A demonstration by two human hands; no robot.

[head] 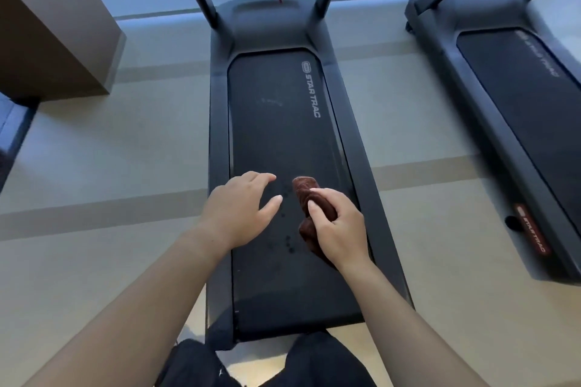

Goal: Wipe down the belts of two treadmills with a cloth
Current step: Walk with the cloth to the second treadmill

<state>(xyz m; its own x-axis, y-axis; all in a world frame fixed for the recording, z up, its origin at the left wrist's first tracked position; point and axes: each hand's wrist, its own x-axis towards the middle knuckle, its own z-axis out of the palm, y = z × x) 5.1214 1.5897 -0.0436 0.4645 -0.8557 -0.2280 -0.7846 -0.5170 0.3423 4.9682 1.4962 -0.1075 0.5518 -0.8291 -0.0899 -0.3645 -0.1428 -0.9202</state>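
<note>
Over the near end of the middle treadmill's belt (pixel 276 135): right hand (pixel 339 226) closed around a bunched brown cloth (pixel 306 192), the grip pinching it between thumb and curled fingers, cloth held above the belt and not visibly pressed to it. Left hand (pixel 242 207) empty, fingers spread and loose, hovering just beside the cloth over the belt's left half. Judging by the dark spots and faint scuffs scattered across the rubber, little or no wiping done yet on this belt. Second treadmill (pixel 518 110) well apart to the right, untouched as far as can be seen (only part of it shows). Belt matte, black, flat, long with rounded front corners; side rails smooth dark plastic; cloth soft, nubbly, rolled into a thick wad.
</note>
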